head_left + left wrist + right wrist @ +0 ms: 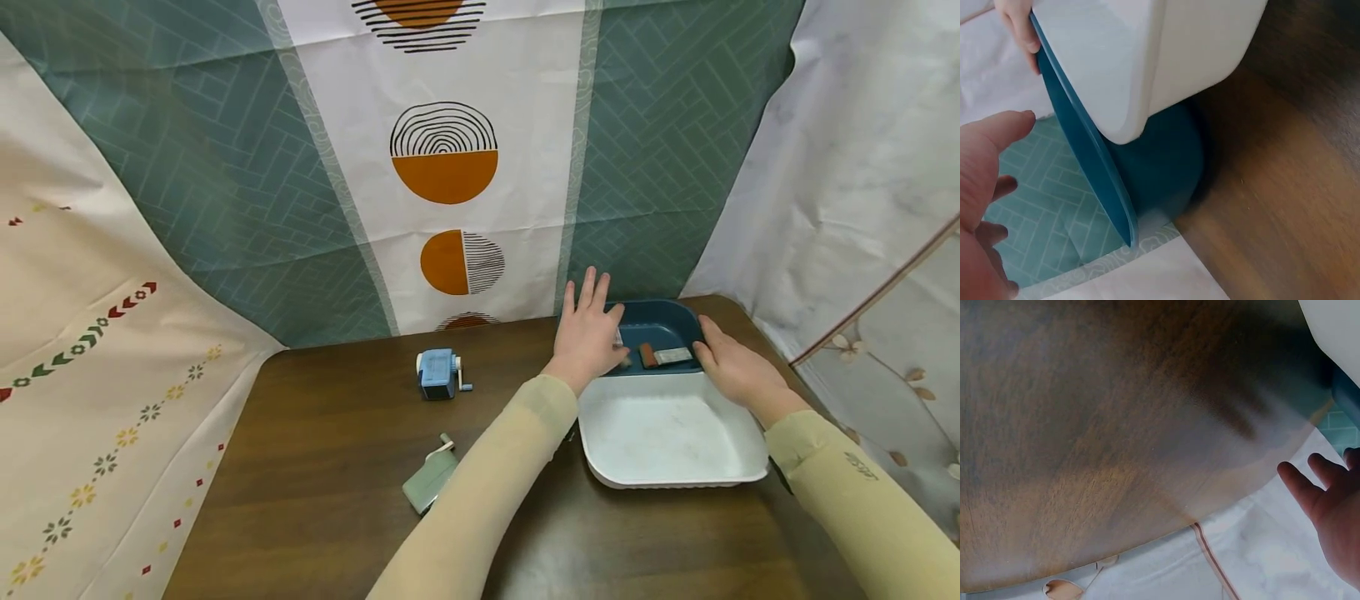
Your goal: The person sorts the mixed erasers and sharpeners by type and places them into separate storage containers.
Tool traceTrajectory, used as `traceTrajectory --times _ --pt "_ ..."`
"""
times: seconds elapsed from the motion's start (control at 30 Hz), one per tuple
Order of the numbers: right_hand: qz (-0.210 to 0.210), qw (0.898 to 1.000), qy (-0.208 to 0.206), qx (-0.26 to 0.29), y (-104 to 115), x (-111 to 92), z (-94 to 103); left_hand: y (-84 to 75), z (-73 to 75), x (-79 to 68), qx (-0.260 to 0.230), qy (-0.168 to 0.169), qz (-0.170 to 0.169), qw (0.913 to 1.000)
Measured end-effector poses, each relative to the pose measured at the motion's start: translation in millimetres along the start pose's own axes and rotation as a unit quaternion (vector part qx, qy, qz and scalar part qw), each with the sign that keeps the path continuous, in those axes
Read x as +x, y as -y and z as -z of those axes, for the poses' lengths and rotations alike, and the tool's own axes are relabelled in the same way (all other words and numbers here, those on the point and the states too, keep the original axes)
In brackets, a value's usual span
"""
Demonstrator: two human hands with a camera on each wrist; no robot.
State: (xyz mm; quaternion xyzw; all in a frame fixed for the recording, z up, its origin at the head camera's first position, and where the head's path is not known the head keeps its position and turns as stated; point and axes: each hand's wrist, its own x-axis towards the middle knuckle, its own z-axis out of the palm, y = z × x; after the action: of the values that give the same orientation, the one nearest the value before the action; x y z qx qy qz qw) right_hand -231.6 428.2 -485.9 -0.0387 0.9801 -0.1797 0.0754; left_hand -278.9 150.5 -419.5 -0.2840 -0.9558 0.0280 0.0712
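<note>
A deep blue bin (660, 315) stands at the table's back right, with a white bin (675, 429) in front overlapping its near part. Inside the blue one lie a small brown block (647, 356) and a pale grey strip (672, 357). My left hand (588, 337) is over its left end, fingers spread; the left wrist view has that hand (982, 206) beside the blue rim, with nothing in it. At the right end, my right hand (738, 371) touches the rim with extended fingers. Those fingers (1300, 487) look straight in the right wrist view.
Left of the bins, a blue hand-crank pencil sharpener (437, 372) stands on the wooden table (337, 467). Nearer lies a green crank sharpener (431, 479), partly behind the left sleeve. Patterned cloth (517, 167) hangs behind the table, with pale cloth on both sides.
</note>
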Motion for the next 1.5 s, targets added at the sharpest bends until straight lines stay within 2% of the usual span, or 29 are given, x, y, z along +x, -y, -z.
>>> traceTrajectory --times 0.27,0.43,0.6,0.73,0.87,1.0,1.17,1.3,1.5 --pt "-0.005 1.000 0.005 0.001 2 0 1.2 22.3 7.0 -20.0 -0.024 0.003 -0.031 0.9992" --pt "-0.003 1.000 0.007 -0.002 2 -1 2.7 40.8 13.6 -39.9 -0.058 0.006 -0.058 0.9966" --pt "-0.003 1.000 0.004 -0.008 3 -2 3.6 68.8 23.4 -67.8 -0.125 0.007 -0.092 0.9879" --pt "0.000 1.000 0.002 -0.013 5 -2 4.7 98.0 24.0 -97.2 -0.171 -0.008 -0.121 0.9778" --pt "0.003 1.000 0.002 -0.015 5 -3 5.3 125.6 18.3 -131.8 -0.202 -0.023 -0.132 0.9700" --pt "0.000 1.000 0.004 -0.017 5 -3 4.6 146.2 7.6 -165.1 -0.216 -0.011 -0.129 0.9678" --pt "0.002 1.000 0.011 -0.023 4 -4 7.1 163.3 -8.7 -202.9 -0.239 0.019 -0.127 0.9627" --pt "0.001 1.000 0.019 -0.017 4 -3 8.9 174.1 -19.5 -230.0 -0.261 0.031 -0.133 0.9556" --pt "0.003 1.000 0.008 0.005 1 -4 10.8 187.9 -28.9 -259.6 -0.272 0.063 -0.125 0.9520"
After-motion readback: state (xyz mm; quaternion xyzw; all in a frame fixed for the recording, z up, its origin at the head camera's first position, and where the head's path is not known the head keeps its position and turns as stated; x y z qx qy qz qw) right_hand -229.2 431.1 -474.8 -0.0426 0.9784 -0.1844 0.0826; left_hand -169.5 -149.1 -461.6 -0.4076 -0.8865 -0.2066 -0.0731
